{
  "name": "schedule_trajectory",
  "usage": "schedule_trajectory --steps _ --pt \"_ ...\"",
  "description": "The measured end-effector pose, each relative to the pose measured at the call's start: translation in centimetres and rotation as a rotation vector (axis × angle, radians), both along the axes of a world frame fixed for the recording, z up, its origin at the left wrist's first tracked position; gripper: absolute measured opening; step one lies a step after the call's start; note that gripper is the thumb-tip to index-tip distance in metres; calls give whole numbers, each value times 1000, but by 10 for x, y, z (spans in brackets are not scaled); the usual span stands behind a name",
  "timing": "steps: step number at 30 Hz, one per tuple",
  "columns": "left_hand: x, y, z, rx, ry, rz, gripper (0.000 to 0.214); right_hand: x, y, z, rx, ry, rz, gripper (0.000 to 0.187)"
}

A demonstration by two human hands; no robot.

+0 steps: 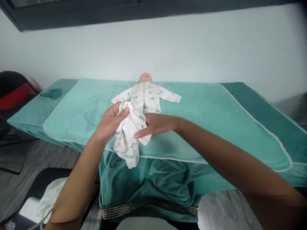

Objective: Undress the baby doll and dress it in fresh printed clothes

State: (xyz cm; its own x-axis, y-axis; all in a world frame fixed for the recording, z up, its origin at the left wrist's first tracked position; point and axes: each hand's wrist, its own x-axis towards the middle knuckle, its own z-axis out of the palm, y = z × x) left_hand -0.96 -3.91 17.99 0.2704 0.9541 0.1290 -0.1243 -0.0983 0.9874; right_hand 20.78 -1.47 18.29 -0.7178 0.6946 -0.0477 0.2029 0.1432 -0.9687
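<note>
A baby doll (145, 77) lies on its back on the teal mat (203, 115), dressed in a white printed jacket (153, 94) with its sleeves spread out. In front of the doll, both my hands hold a bunched white printed garment (127, 140) that hangs down over the table's front edge. My left hand (109, 123) grips its top, fingers closed over the cloth. From the right side, my right hand (155, 124) pinches the same garment. The doll's lower body is hidden behind the garment and my hands.
A small dark green cushion (51, 93) rests at the table's far left. A black and red chair (11, 92) stands to the left. Pale cloth (51, 195) lies on a dark seat at lower left. A white wall (168, 48) runs behind the table.
</note>
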Motion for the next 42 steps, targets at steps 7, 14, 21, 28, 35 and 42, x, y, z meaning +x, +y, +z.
schedule_trajectory --steps 7,14,21,28,35,42 --pt "-11 5 -18 -172 281 -268 36 -5 6 -2 -66 41 -214 30" --pt "3 10 -28 -242 -151 61 41 -10 9 -31 -102 111 -239 41" --pt "1 4 -40 -313 7 -141 51 -2 13 -37 -202 121 -211 35" --pt "-9 7 -46 -341 225 -334 44 -2 17 -62 -162 221 -462 25" --pt "-2 10 -83 -492 12 -180 52 14 -32 -98 -427 137 -160 53" --pt "38 10 -99 -98 614 -198 31 31 -58 -170 -58 41 -846 32"
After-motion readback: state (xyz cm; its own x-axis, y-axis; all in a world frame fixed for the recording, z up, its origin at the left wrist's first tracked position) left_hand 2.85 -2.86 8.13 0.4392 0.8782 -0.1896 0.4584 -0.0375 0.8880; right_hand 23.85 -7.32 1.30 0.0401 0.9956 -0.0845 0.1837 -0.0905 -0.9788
